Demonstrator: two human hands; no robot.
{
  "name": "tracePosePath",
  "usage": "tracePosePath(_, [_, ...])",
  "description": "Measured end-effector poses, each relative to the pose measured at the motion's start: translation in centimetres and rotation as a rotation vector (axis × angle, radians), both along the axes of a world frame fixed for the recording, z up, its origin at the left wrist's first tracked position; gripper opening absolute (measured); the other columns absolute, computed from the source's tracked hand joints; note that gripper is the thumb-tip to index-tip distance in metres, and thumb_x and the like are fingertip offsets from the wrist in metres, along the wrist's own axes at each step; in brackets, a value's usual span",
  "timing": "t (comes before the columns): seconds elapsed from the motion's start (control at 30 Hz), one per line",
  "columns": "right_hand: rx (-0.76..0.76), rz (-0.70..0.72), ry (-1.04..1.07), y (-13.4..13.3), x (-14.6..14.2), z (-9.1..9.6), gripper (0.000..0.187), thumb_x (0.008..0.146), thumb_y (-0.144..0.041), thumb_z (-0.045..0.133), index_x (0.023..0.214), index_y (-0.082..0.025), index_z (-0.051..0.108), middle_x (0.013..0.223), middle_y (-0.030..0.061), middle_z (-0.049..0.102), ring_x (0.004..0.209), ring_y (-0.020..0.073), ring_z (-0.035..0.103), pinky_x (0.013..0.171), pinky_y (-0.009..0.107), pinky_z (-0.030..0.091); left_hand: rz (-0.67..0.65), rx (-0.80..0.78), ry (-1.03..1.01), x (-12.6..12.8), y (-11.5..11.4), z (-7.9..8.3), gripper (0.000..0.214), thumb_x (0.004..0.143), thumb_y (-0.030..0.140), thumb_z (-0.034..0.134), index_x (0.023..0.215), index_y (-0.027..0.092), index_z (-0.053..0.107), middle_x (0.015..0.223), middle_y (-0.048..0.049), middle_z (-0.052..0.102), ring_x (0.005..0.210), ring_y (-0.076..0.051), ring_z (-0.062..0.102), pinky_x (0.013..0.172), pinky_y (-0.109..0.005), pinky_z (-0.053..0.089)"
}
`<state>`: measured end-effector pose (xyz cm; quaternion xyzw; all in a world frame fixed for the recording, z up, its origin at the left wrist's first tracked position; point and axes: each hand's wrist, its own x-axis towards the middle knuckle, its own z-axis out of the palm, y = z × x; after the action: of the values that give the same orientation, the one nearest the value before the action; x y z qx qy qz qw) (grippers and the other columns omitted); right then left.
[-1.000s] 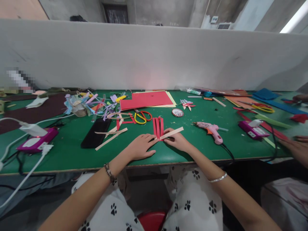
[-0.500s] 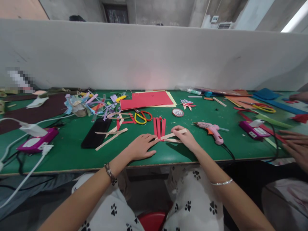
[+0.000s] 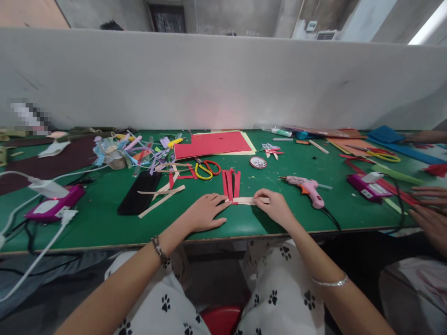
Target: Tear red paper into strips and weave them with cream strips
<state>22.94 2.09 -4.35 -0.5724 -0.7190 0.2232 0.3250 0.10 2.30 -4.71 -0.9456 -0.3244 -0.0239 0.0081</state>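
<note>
Several red paper strips (image 3: 230,184) stand out away from me on the green table, crossed at their near end by cream paper strips (image 3: 242,200). My left hand (image 3: 208,212) lies flat with its fingers stretched, the fingertips pressing at the left end of this crossing. On the other side, my right hand (image 3: 273,204) pinches the cream strips near their right end, so they lie almost level across the red ones. Left of my left hand are more loose cream strips (image 3: 162,201), partly on a black phone (image 3: 139,193).
A pink glue gun (image 3: 307,187) lies to the right with its cord over the table edge. Scissors (image 3: 207,170) and red paper sheets (image 3: 216,144) are farther back. Purple power strips (image 3: 370,188) stand at both sides. Another person's hands (image 3: 429,214) work at far right.
My right hand has moved slightly right and down. The cream strip it holds has come down from a raised slant to nearly level with the other. My left hand has stayed put.
</note>
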Motion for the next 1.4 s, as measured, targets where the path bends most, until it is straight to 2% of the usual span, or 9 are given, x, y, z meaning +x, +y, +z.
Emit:
tracePosePath(0.13, [0.127,-0.043,-0.298,-0.3,-0.3,0.4,0.011,0.07,-0.022,0.051,0.063,-0.02,0.059,0.071,0.0037,0.064,0.069,0.0191,0.058,0.072,0.035,0.038,-0.006,-0.002,-0.01,0.0,0.0,-0.1,0.047,0.084,0.04,0.037,0.124,0.016,0.041,0.121,-0.0098,0.048,0.108,-0.023,0.042,0.091,-0.036,0.034])
tracePosePath(0.23, [0.328,-0.11,-0.494,-0.4,-0.9,0.9,0.009,0.072,-0.021,0.053,0.075,-0.019,0.061,0.093,0.0093,0.061,0.089,0.0249,0.054,0.088,0.046,0.026,-0.006,-0.002,-0.012,0.0,0.0,-0.1,0.045,0.084,0.039,0.037,0.123,0.015,0.042,0.12,-0.0103,0.048,0.109,-0.023,0.042,0.091,-0.037,0.033])
tracePosePath(0.3, [0.386,-0.03,-0.537,-0.4,-1.4,0.9,0.014,0.073,-0.021,0.053,0.085,-0.021,0.06,0.104,0.0097,0.057,0.098,0.0248,0.05,0.093,0.048,0.019,-0.005,-0.003,-0.018,0.0,0.0,-0.1,0.045,0.084,0.039,0.037,0.122,0.016,0.042,0.12,-0.0102,0.049,0.109,-0.023,0.042,0.091,-0.037,0.033])
tracePosePath(0.4, [0.303,0.143,-0.524,-0.1,-2.1,0.5,0.018,0.073,-0.023,0.055,0.092,-0.023,0.057,0.101,0.0066,0.058,0.094,0.0214,0.052,0.092,0.047,0.02,-0.001,-0.015,-0.046,-0.1,0.1,-0.1,0.045,0.083,0.039,0.04,0.122,0.017,0.041,0.119,-0.0095,0.049,0.108,-0.023,0.043,0.09,-0.036,0.035])
tracePosePath(0.47, [0.222,0.187,-0.508,0.2,-2.5,0.1,0.02,0.072,-0.023,0.058,0.092,-0.023,0.057,0.098,0.0053,0.06,0.092,0.0207,0.053,0.09,0.045,0.022,0.013,-0.026,-0.085,0.0,0.3,-0.1,0.047,0.082,0.039,0.043,0.122,0.016,0.04,0.118,-0.0093,0.05,0.107,-0.022,0.044,0.089,-0.035,0.035])
tracePosePath(0.63, [0.128,0.154,-0.491,0.5,-3.1,-0.4,0.011,0.073,-0.021,0.058,0.083,-0.02,0.06,0.09,0.0046,0.061,0.091,0.0201,0.053,0.087,0.042,0.023,0.088,-0.031,-0.164,0.9,0.7,0.0,0.04,0.081,0.035,0.047,0.114,0.013,0.045,0.113,-0.009,0.053,0.101,-0.021,0.047,0.084,-0.033,0.04])
tracePosePath(0.9, [0.259,0.111,-0.589,-0.2,-3.5,-0.7,0.009,0.078,-0.024,0.053,0.077,-0.019,0.061,0.082,0.0039,0.061,0.08,0.0172,0.053,0.083,0.036,0.024,0.22,0.023,-0.123,2.8,1.0,0.4,0.027,0.082,0.034,0.046,0.101,0.016,0.054,0.096,-0.0062,0.056,0.086,-0.019,0.05,0.072,-0.03,0.043])
tracePosePath(1.2, [0.27,0.03,-0.564,-0.6,-4.2,-0.9,0.013,0.079,-0.024,0.053,0.076,-0.02,0.064,0.079,0.0045,0.061,0.077,0.0177,0.052,0.076,0.032,0.029,0.222,-0.039,-0.226,2.9,1.4,-0.1,0.019,0.083,0.027,0.046,0.094,0.014,0.055,0.09,-0.0054,0.057,0.086,-0.017,0.05,0.073,-0.027,0.044])
tracePosePath(1.4, [0.207,0.05,-0.475,-0.1,-4.0,-1.0,0.009,0.076,-0.022,0.056,0.078,-0.02,0.065,0.082,0.0048,0.061,0.077,0.0184,0.052,0.067,0.03,0.033,0.203,-0.074,-0.27,2.7,1.4,-0.3,0.015,0.084,0.022,0.046,0.089,0.013,0.056,0.088,-0.0058,0.057,0.087,-0.017,0.051,0.079,-0.028,0.043])
